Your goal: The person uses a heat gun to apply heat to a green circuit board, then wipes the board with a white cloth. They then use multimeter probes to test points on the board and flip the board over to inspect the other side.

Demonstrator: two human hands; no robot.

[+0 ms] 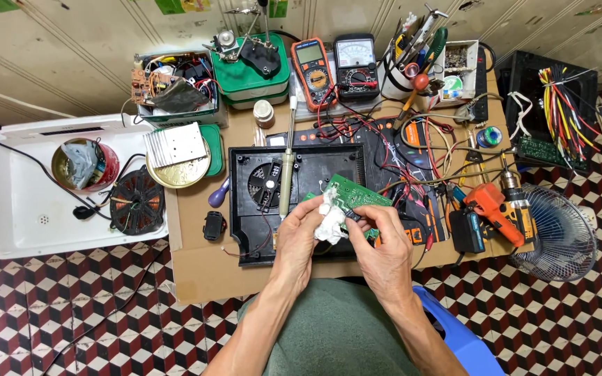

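Left hand [299,235]: fingers closed round a crumpled white cloth [327,217], pressing it against a green circuit board [348,196]. Right hand [383,240]: closed in a pinch on the board's near edge, holding it tilted above the black appliance housing [245,209] (fan visible inside). Soldering iron [286,163]: lying across the housing, just beside the left hand. Orange multimeter [313,72]: at the back of the bench. Orange drill [490,209]: to the right.
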